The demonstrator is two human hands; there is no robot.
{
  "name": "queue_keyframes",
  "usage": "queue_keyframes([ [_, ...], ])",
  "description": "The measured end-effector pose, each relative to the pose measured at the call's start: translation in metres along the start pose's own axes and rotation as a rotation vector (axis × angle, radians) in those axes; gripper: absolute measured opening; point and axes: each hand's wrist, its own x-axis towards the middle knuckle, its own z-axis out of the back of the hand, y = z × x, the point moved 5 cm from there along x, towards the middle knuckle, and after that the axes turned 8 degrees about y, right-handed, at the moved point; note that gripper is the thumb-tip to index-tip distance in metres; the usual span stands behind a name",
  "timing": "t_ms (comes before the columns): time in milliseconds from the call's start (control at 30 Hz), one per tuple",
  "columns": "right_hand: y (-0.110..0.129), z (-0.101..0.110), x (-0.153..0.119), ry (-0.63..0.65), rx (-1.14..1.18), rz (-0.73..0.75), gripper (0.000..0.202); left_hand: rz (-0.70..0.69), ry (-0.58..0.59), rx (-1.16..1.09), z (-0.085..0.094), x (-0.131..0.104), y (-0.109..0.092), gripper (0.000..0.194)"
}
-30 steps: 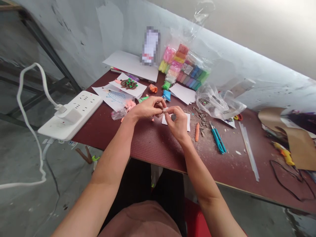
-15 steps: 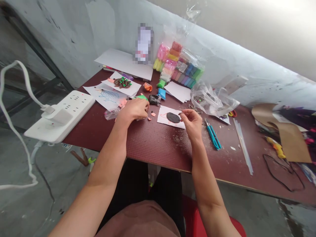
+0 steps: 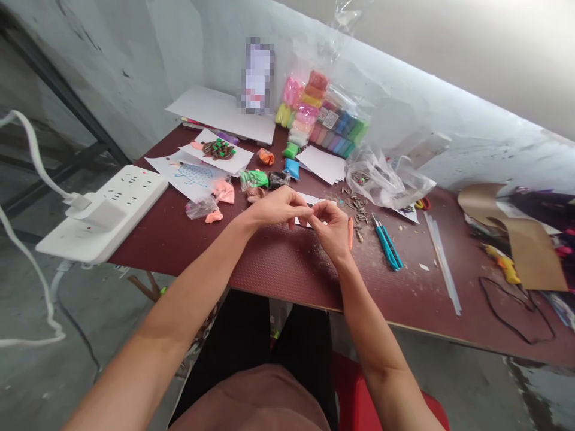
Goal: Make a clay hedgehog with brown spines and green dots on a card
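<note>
My left hand (image 3: 281, 208) and my right hand (image 3: 330, 222) meet at the fingertips over a small white card (image 3: 309, 199), which they mostly cover. The fingers of both are pinched together; whatever lies between them is too small to make out. Just right of my right hand is an orange stick (image 3: 350, 233), with striped seeds (image 3: 357, 206) scattered behind it. Left of my left hand sit pink clay (image 3: 223, 191), green clay (image 3: 254, 178) and a black packet (image 3: 279, 179).
A teal cutter (image 3: 387, 244), clear glue sticks (image 3: 442, 263) and a yellow glue gun (image 3: 502, 263) lie to the right. Bagged coloured clay (image 3: 323, 117) leans on the wall. A white power strip (image 3: 108, 209) is at the left edge.
My left hand has moved right from the clay pieces, and my right hand slightly left, so they now meet. The card's dark oval is now hidden, and the orange stick shows.
</note>
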Motion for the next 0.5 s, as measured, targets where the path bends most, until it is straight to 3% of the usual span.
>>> queue_keyframes([
  [300,-0.007,0.006,0.0,0.042,0.184,0.004,0.024,0.039,-0.021,-0.296,0.004,-0.001,0.011,0.019],
  [500,0.005,0.01,-0.001,-0.009,0.034,0.114,0.017,0.003,0.045,-0.375,0.0,0.004,0.014,0.028],
])
